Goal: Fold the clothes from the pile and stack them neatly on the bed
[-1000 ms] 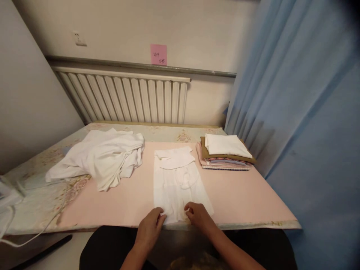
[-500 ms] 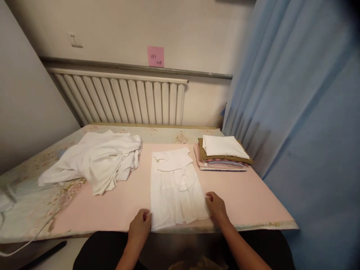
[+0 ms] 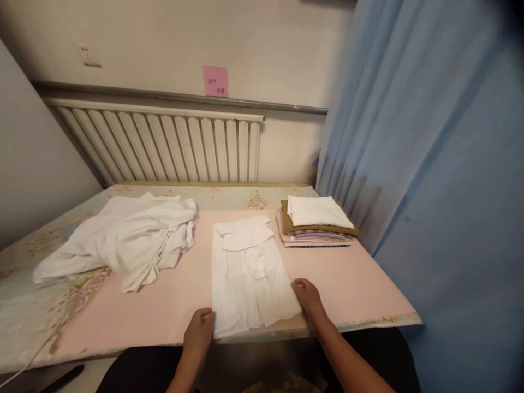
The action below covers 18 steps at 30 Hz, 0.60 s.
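Note:
A thin white garment (image 3: 245, 284) lies flat in front of me, narrow at the top and wider toward the table's front edge. Its far end is folded over, and a loop-like shape shows through the cloth at its middle. At its lower left edge my left hand (image 3: 199, 330) is closed, thumb and fingers pinching the cloth. My right hand (image 3: 308, 297) grips the right edge a little higher, its fingers curled. Exactly how much cloth each hand holds is hidden by the fingers.
A loose heap of white clothes (image 3: 123, 234) lies on the left. On the right sits a stack of folded clothes (image 3: 319, 221), white on top. Underneath is a pink mat (image 3: 164, 305) over a floral cloth (image 3: 229, 197). A blue curtain (image 3: 429, 164) hangs along the right.
The view has turned slightly right, so everything sits further left in the picture. Both hands stay at the garment's side edges, and the garment lies much as before.

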Each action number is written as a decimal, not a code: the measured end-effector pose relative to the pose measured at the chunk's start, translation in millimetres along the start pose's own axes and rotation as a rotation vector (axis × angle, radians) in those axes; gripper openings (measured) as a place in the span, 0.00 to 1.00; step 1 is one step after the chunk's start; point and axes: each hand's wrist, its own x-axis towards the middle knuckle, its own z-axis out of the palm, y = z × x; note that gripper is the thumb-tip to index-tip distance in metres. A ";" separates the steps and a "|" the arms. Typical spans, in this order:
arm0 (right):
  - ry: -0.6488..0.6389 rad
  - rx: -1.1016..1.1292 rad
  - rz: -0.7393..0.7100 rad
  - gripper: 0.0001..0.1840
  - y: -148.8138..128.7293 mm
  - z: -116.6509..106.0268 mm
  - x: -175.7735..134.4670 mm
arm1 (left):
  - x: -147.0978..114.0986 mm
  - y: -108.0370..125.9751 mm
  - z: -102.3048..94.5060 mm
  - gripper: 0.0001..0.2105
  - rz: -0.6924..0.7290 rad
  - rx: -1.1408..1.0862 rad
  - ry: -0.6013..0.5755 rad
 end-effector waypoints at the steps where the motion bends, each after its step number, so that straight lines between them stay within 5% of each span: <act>1: 0.002 0.003 0.004 0.16 0.6 0.7 0.1 | 1.2 0.0 0.8 0.14 0.011 0.027 0.014; 12: -0.032 0.034 -0.057 0.18 -1.7 0.6 -11.6 | -10.0 2.5 0.8 0.12 0.138 0.129 0.077; 18: -0.094 0.013 -0.129 0.19 7.2 -1.4 -34.9 | -11.2 -23.5 -13.7 0.13 0.234 0.075 0.022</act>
